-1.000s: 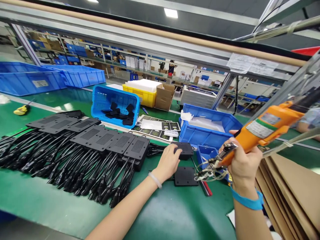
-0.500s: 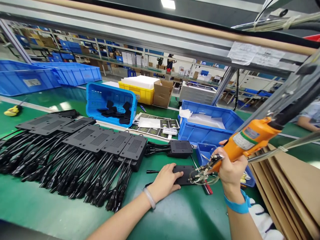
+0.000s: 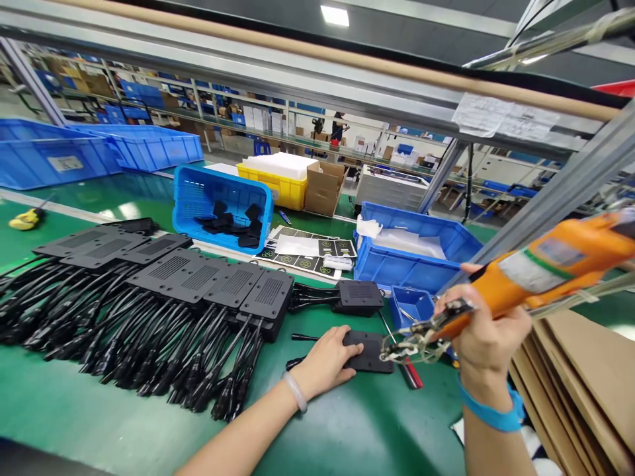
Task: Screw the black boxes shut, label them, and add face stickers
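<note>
A black plastic box (image 3: 370,350) with cables at its left end lies flat on the green bench. My left hand (image 3: 330,360) is closed over the box's left part, holding it down, with the thumb on its top. An orange electric screwdriver (image 3: 536,264) is gripped in my right hand (image 3: 491,337), pointing left and down. Its tip end, tangled with clear wire, is at the box's right end; whether it touches cannot be told. A red-handled screwdriver (image 3: 411,373) lies just right of the box.
Rows of similar black boxes (image 3: 191,274) with bundled cables fill the left bench. Another box (image 3: 360,297) sits behind my left hand. A small blue bin (image 3: 411,305), a large blue bin (image 3: 407,268), a tipped blue basket (image 3: 183,228) and cardboard sheets (image 3: 590,370) surround the work area.
My right hand and the electric screwdriver have moved to the right and pulled back from over the box. My left hand stays on the box.
</note>
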Available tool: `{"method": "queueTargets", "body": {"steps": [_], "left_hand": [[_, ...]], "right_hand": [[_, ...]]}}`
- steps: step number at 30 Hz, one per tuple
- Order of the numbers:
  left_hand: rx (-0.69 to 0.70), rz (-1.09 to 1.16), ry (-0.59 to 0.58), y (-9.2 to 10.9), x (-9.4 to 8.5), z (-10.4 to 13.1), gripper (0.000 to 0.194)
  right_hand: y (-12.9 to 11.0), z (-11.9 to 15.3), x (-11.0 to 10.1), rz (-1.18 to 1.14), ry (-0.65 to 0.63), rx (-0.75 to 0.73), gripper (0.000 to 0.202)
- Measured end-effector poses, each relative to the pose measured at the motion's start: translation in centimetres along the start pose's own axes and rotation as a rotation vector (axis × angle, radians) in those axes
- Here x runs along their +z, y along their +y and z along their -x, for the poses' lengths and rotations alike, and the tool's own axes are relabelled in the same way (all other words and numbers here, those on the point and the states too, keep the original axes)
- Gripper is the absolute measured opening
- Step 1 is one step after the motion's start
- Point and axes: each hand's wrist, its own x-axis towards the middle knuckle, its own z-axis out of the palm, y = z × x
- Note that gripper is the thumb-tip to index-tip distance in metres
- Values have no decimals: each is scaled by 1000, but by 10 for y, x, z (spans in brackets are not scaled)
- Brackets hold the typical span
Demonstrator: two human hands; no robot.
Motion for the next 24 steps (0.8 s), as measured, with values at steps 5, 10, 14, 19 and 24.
{"method": "queueTargets", "body": {"steps": [5,10,14,19,24], "left_hand": [[18,-7,26,-2,-2,3,56],[14,-9,40,-3,-1,3,57],[16,-2,39,-4,1,2,58],[15,11,27,-5,2,2,59],[13,15,26,-7,5,2,60]], "right_hand": [[-11,-31,13,-117,-14,-57,64],[23,-24,19,-109,-30,15,57],[43,-13,19,-113,-61,58,47],[53,-9,18,-98,-41,16,42],[62,-6,18,-105,-28,5,43]]}}
